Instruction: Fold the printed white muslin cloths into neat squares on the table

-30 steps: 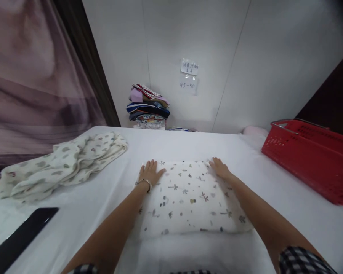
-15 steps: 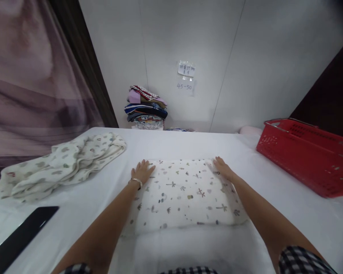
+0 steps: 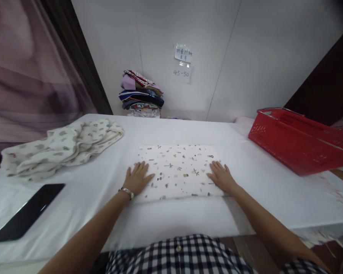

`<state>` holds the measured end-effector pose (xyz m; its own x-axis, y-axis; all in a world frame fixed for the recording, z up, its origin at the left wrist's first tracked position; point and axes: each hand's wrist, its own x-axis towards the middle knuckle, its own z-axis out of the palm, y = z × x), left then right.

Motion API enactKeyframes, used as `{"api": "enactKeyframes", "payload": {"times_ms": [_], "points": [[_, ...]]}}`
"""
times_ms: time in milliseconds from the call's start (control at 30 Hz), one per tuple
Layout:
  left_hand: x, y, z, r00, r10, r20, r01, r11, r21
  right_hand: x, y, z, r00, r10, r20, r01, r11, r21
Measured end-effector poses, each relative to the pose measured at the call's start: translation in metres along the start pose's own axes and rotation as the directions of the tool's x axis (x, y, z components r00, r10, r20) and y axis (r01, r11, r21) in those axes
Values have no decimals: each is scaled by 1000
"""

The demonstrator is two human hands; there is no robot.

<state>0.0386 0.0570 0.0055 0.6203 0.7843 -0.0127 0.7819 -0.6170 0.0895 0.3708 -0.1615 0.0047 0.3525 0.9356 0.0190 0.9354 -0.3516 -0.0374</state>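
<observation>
White-covered tabletop carries a palm-tree-print cloth, lying flat beneath the left grip and right grip, each resting near a side edge, fingers apart. Left of the left grip lie a black smartphone and crumpled patterned blanket; beyond the right grip, a red plastic basket.

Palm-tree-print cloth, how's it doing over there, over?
Left hand, right hand: open, at opposite edges of the palm-tree-print cloth. Cloth lying flat. Red shopping basket off right, apart from cloth.

Bracelet: pale, just behind left hand
Sleeve: black-and-white check, behind right hand
Shirt: same check
Button: 1, pale, round
</observation>
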Motion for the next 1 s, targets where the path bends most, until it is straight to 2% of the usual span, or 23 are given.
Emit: {"api": "enactKeyframes", "payload": {"times_ms": [67,133,200,267,367,500,567,667,767,833,900,1000], "points": [[-12,10,-2,998,41,-51,-40,999,26,-6,-14,-9,998,-27,-49,27,1000,-9],[-28,23,1,984,144,-108,-139,989,50,-15,-35,-12,991,-98,-89,99,995,5],[-43,34,8,965,231,-126,-226,973,49,-26,-56,-8,981,-180,-66,183,982,43],[-50,39,16,959,251,-133,-249,968,30,-34,-69,1,974,-223,-26,225,971,76],[-50,37,20,959,246,-138,-248,969,8,-40,-71,10,974,-225,-7,224,969,100],[-55,47,12,960,251,-127,-254,967,-8,-40,-77,2,977,-214,10,211,969,128],[-64,60,9,928,329,-175,-333,943,7,-40,-91,-3,960,-277,-32,279,954,115],[-77,77,12,870,438,-225,-446,895,18,-41,-119,-1,906,-417,-70,422,901,100],[-81,81,18,868,450,-207,-461,888,-2,-42,-135,5,895,-445,-15,443,887,132],[-81,76,20,863,464,-201,-474,880,-1,-42,-134,6,895,-446,26,436,885,161],[-82,66,20,861,468,-198,-476,879,6,-44,-121,4,901,-431,45,418,892,174],[-90,44,18,897,402,-183,-406,914,13,-54,-84,2,961,-274,22,269,955,126]]}}
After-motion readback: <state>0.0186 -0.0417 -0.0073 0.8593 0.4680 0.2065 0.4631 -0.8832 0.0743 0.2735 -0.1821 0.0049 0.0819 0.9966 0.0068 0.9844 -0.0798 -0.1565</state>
